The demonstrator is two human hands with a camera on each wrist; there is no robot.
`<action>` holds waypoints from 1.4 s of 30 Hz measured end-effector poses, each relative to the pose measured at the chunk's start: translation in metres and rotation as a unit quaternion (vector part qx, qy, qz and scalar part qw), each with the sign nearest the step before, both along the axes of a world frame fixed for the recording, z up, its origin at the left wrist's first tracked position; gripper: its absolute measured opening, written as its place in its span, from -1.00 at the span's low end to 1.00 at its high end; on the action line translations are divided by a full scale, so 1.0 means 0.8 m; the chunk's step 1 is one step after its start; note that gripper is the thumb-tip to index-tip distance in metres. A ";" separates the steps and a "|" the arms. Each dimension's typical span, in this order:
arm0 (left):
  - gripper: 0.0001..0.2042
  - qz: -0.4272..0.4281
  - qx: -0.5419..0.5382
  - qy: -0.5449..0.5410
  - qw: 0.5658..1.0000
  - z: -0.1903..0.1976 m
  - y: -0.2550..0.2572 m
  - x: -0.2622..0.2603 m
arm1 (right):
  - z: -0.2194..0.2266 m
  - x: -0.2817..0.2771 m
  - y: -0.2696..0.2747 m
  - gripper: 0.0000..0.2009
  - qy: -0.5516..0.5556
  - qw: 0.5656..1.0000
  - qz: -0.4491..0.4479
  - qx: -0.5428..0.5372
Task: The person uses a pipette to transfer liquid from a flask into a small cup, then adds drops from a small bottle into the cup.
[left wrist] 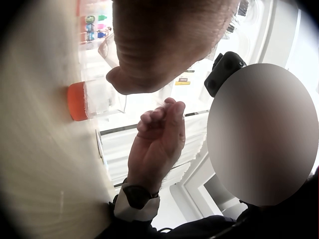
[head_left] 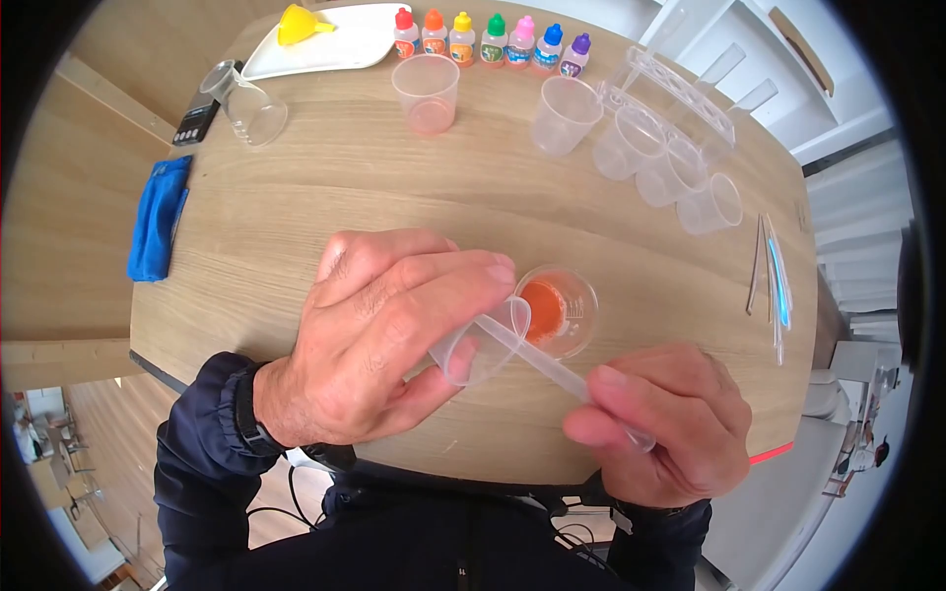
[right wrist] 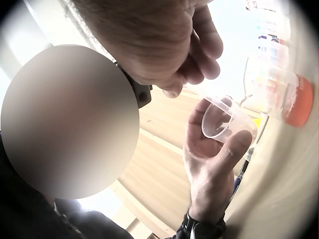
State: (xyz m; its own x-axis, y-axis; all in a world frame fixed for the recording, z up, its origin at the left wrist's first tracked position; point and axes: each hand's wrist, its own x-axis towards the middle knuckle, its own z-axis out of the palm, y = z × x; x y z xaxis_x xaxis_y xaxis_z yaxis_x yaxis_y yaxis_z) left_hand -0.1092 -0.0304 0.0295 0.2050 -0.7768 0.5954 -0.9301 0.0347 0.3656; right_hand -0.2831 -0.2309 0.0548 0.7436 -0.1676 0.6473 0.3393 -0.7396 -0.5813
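Observation:
My left hand (head_left: pixel 379 340) grips a small clear plastic cup (right wrist: pixel 217 122), tilted on its side with the mouth toward my right hand. Between the thumb and fingers of my right hand (head_left: pixel 680 424) is a slim translucent plastic stick (head_left: pixel 552 372) with a rounded end. Its far part reaches over the cup's mouth. Just beyond both hands, a clear beaker (head_left: pixel 583 300) with printed marks stands on the table, with orange liquid (head_left: pixel 542 309) at its bottom. In the left wrist view the same orange liquid (left wrist: pixel 77 102) shows low in the beaker.
Along the back are several dropper bottles (head_left: pixel 495 44), a white tray (head_left: pixel 374 44) with a yellow funnel (head_left: pixel 299 27), and a test-tube rack (head_left: pixel 680 94). Plastic cups (head_left: pixel 567 113), a flask (head_left: pixel 254 116), a blue cloth (head_left: pixel 158 222) and thin rods (head_left: pixel 777 281) surround the work area.

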 end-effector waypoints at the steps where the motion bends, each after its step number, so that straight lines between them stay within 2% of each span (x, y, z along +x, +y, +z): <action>1: -0.34 0.000 0.000 0.000 1.000 0.000 0.000 0.000 | 0.001 -0.001 -0.001 -0.56 0.007 1.000 0.003 0.006; 13: -0.35 0.001 -0.004 -0.002 1.000 0.001 0.000 0.000 | 0.003 -0.002 -0.001 -0.49 0.023 1.000 0.007 0.016; 19: -0.34 0.014 0.004 0.000 1.000 -0.001 0.002 0.003 | -0.001 -0.021 -0.032 -0.50 -0.064 0.993 0.043 0.090; 21: -0.33 0.029 0.007 0.005 1.000 0.001 0.002 0.007 | 0.002 -0.034 -0.048 -0.49 -0.083 0.993 0.020 0.086; 25: -0.31 0.039 0.004 0.004 0.999 0.002 0.001 0.011 | 0.017 -0.039 -0.045 -0.49 -0.072 0.990 -0.114 0.052; 27: -0.31 0.037 0.003 0.002 0.999 0.001 0.001 0.012 | 0.022 -0.043 -0.049 -0.53 -0.021 0.991 -0.123 0.046; 29: -0.31 0.035 0.002 -0.002 0.999 0.000 0.002 0.013 | 0.025 -0.045 -0.048 -0.56 0.003 0.993 -0.115 0.026; 32: -0.31 0.036 0.000 -0.004 0.999 0.000 0.001 0.013 | 0.017 -0.045 -0.049 -0.60 -0.038 0.993 -0.107 0.032; 37: -0.30 0.037 0.001 -0.003 0.999 0.003 0.001 0.009 | 0.011 -0.033 -0.042 -0.59 -0.119 0.983 -0.050 0.133; 40: -0.31 0.024 0.002 0.001 1.000 0.002 0.001 0.006 | 0.003 -0.024 -0.032 -0.53 -0.077 0.989 0.009 0.126; 42: -0.32 0.013 0.003 0.006 1.000 0.001 0.001 0.004 | 0.003 -0.018 -0.018 -0.50 -0.029 0.996 0.008 0.087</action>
State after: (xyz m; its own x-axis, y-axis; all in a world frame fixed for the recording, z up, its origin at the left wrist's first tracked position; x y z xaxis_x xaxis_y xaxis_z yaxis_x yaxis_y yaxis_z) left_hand -0.1060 -0.0292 0.0301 0.2322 -0.7746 0.5883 -0.9265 0.0081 0.3763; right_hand -0.2976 -0.2450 0.0572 0.7097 -0.2691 0.6511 0.3867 -0.6238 -0.6793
